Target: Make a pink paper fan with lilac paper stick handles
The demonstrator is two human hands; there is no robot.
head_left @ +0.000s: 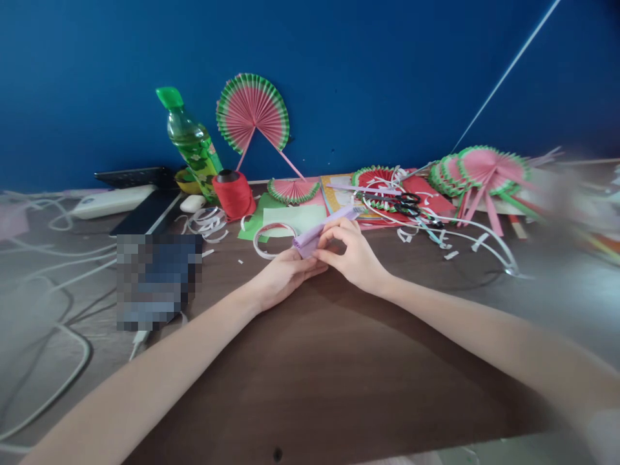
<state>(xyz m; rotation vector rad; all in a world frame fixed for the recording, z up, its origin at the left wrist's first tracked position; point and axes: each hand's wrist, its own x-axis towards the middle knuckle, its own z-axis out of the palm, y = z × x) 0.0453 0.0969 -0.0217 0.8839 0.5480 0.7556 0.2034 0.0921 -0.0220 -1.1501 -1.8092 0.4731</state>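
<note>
Above the middle of the table, a folded strip of purple paper (322, 234) slants up to the right between my two hands. My left hand (285, 274) is closed around its lower left end, which shows small pleats. The fingers of my right hand (351, 252) pinch the strip along its near side. Just behind my left hand lies a roll of white tape (264, 242), with pale green paper (295, 218) under and beyond it. Scissors with black handles (409, 203) rest on the pile of paper to the right.
A pleated watermelon fan (252, 106) leans on the blue wall beside a green bottle (194, 145) and a red thread spool (234, 196). More fans (489, 169) lie at the right, near paper scraps (451, 255). A pixelated dark device (167, 278) and white cables occupy the left.
</note>
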